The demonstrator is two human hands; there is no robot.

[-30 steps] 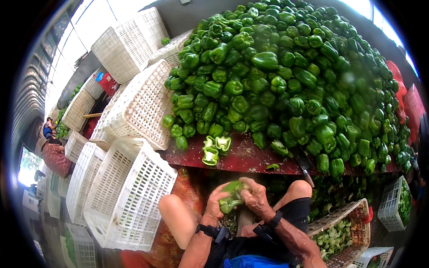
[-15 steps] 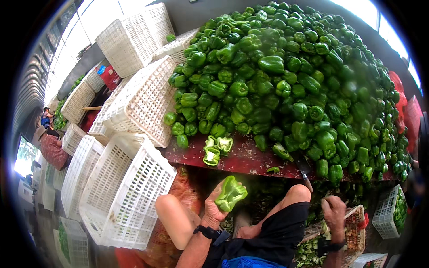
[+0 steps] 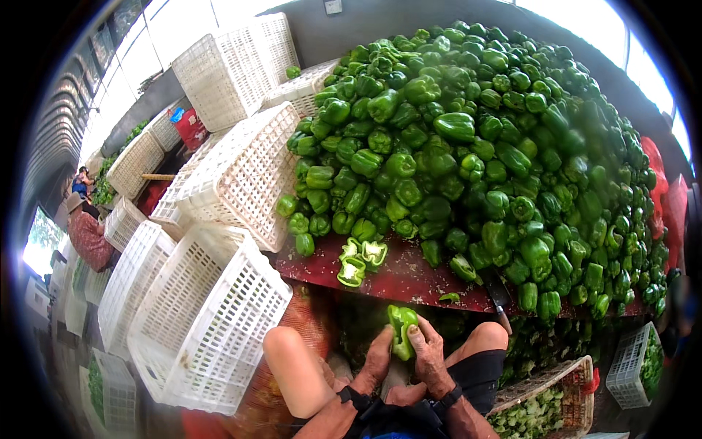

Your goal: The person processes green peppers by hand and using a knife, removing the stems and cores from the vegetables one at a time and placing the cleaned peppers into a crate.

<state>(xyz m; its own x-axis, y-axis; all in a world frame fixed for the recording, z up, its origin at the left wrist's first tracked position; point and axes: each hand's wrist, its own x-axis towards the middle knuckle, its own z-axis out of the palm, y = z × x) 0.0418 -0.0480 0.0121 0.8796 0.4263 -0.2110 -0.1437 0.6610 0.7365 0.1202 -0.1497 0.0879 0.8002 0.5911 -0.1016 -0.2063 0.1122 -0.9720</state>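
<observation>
Here in my head view, the left hand point(image 3: 376, 356) and the right hand point(image 3: 433, 356) are both closed around one bright green bell pepper point(image 3: 401, 331), a thumb pressed to its right side. It's up above the lap, between the bare knees, just off the bench's near edge; whole or cut, I can't tell from here.

Outward to the dark red bench point(image 3: 402, 274), sprinkled with pale bits: three pale-fleshed cut pepper pieces point(image 3: 352, 271) sit in a cluster, and to their right lies a dark-bladed knife point(image 3: 499, 296), its handle poking over the edge. Behind, a huge heap of glossy green bell peppers point(image 3: 453, 128)!

Over to my left, a white slatted plastic crate point(image 3: 227, 336) tilts beside the knee; down right, a grimy open crate point(image 3: 578, 388) carries pale green trimmings point(image 3: 534, 415). Far left, a person in a reddish patterned top point(image 3: 91, 238).
</observation>
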